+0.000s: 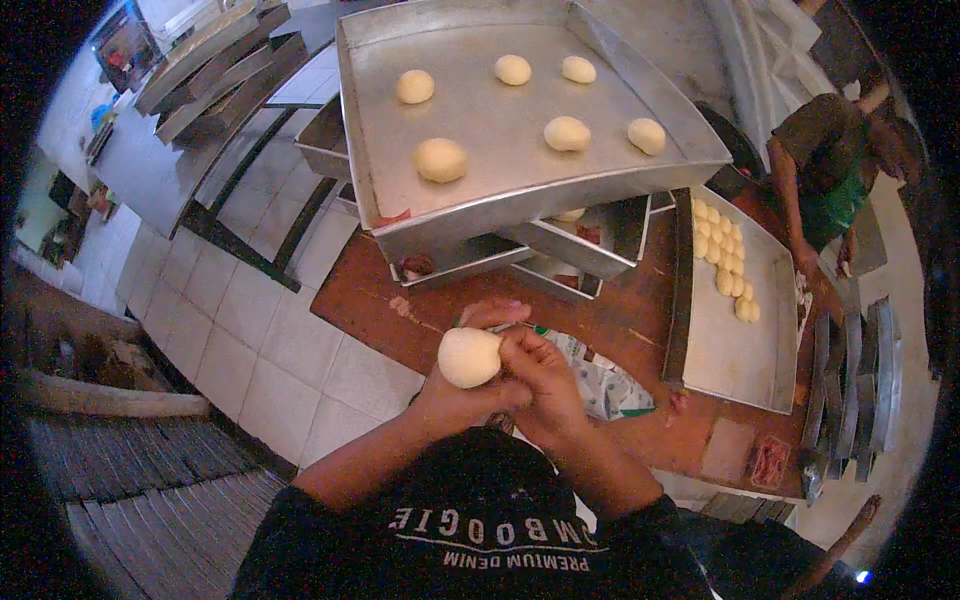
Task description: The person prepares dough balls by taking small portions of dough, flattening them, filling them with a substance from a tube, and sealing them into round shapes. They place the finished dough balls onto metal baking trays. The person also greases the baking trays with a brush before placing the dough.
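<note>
In front of my body, my left hand (452, 402) cups a pale, round ball of dough (469, 357). My right hand (545, 385) pinches the right side of the same ball, its thumb and fingers pressed together there. Part of the left fingers is hidden behind the dough. Just beyond my hands, a large metal baking tray (490, 125) rests on a stack of other trays. Several dough balls (441, 160) sit spaced apart in it, and a small reddish scrap (391, 217) lies at its near left corner.
A brown table (640, 325) carries the stack, a printed plastic bag (602, 378), a tub of reddish strips (769, 462) and another tray (740, 360) with small dough pieces in rows. A co-worker (835, 170) is at the right. More trays (850, 385) stand beside the table.
</note>
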A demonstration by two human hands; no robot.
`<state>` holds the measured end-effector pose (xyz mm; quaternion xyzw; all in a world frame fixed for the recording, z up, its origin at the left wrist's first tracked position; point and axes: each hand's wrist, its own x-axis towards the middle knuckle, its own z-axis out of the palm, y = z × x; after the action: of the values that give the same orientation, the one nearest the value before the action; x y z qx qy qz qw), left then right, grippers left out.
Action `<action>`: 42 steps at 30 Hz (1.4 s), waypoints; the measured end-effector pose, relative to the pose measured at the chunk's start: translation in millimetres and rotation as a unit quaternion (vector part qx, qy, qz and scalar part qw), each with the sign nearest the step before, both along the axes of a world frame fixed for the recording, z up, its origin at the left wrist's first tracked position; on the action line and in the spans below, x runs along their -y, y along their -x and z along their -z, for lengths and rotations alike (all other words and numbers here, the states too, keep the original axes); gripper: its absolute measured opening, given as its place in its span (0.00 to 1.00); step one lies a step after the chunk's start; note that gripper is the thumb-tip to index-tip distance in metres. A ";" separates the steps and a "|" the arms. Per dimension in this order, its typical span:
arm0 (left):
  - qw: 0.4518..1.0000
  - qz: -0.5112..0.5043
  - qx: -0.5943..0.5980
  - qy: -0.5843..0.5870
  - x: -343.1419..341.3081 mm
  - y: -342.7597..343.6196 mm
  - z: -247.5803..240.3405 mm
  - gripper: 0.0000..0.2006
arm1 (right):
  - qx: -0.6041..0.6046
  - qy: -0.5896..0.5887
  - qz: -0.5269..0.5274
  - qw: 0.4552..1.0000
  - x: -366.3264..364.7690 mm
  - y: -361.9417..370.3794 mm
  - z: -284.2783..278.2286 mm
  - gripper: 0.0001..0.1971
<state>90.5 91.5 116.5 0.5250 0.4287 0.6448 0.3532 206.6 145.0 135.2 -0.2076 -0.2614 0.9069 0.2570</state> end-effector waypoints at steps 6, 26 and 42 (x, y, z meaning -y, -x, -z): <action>0.959 -0.191 0.001 0.209 8.6 8.3 -8.5 0.19 | 0.305 -0.593 0.043 0.743 -12.0 -8.6 -1.2 0.16; 0.841 -0.258 -0.447 0.163 32.0 123.4 92.5 0.13 | 0.135 -0.737 0.013 0.662 -145.9 156.2 -192.8 0.19; 0.814 -0.286 -0.484 0.146 26.3 125.5 103.5 0.13 | 0.189 -0.830 0.253 0.460 -236.7 248.0 -225.4 0.19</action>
<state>-35.0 65.2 13.0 0.5654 0.7639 0.3097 -0.0274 -41.4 381.8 360.6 -0.1200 -0.8690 0.0961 0.4703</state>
